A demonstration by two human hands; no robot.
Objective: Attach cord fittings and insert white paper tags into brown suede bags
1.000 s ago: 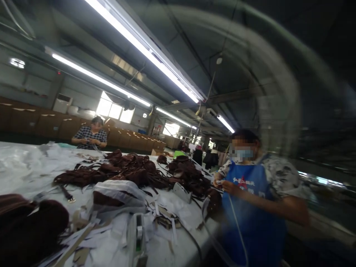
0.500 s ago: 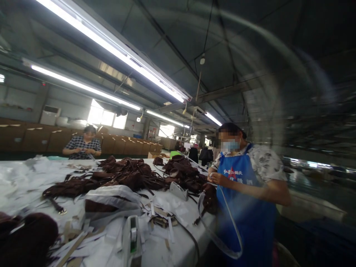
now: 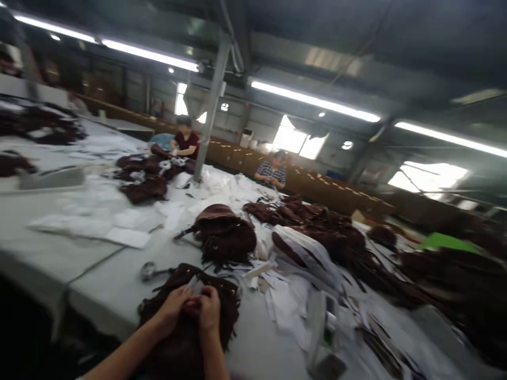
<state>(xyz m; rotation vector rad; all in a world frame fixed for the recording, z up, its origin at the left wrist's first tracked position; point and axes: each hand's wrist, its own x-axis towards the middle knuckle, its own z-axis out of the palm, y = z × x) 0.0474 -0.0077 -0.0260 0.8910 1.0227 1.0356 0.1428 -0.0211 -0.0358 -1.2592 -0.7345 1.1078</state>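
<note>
My left hand (image 3: 174, 309) and my right hand (image 3: 208, 309) are close together over a dark brown bag (image 3: 225, 295) at the table's near edge. Their fingers are closed around a small pale sheet-like piece (image 3: 195, 283); blur hides whether it is paper or plastic. The bag lies beneath both hands, with small gold-coloured metal fittings near its top. A strap with a shiny round end (image 3: 148, 272) sticks out at its left. Another brown bag (image 3: 227, 235) sits just beyond it.
Scrap paper strips (image 3: 261, 272) and a tape dispenser (image 3: 322, 330) lie to the right. A white-wrapped brown bag (image 3: 307, 253) and heaped brown bags (image 3: 325, 224) lie farther back. A metal post (image 3: 214, 105) rises from the table. Two people (image 3: 186, 142) work across it.
My view has swung left and down, bringing both my hands and the bag beneath them into sight. The co-worker in the blue apron has left the view on the right.
</note>
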